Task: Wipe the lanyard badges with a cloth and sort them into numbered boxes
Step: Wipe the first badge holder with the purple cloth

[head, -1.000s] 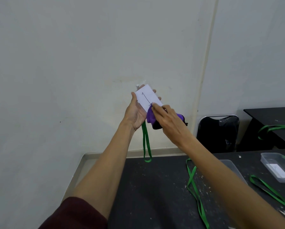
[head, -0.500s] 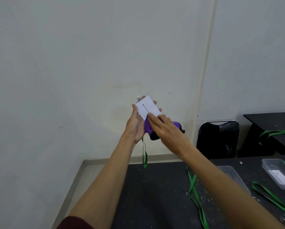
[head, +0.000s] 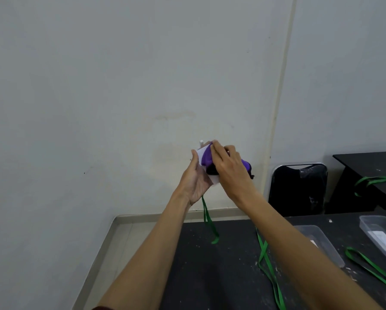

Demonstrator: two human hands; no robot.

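Note:
My left hand point(head: 195, 180) holds a white badge point(head: 202, 153) up in front of the wall. Its green lanyard point(head: 209, 222) hangs down from under that hand. My right hand point(head: 229, 166) presses a purple and black cloth point(head: 206, 156) onto the badge face and covers most of it. The number on the badge is hidden by the cloth. Two clear plastic boxes stand on the black table at the right: one point(head: 319, 240) partly behind my right forearm, the other point(head: 380, 233) with a white label inside.
More green lanyards lie on the black table point(head: 221, 276), one point(head: 268, 265) beside my right forearm and one point(head: 371, 265) near the boxes. A black chair point(head: 297, 189) stands against the wall. A second black table point(head: 371, 175) at the far right carries another lanyard.
My right hand has slid the cloth up over the badge, so the handwritten 1 is now covered. Both hands sit lower in view than before.

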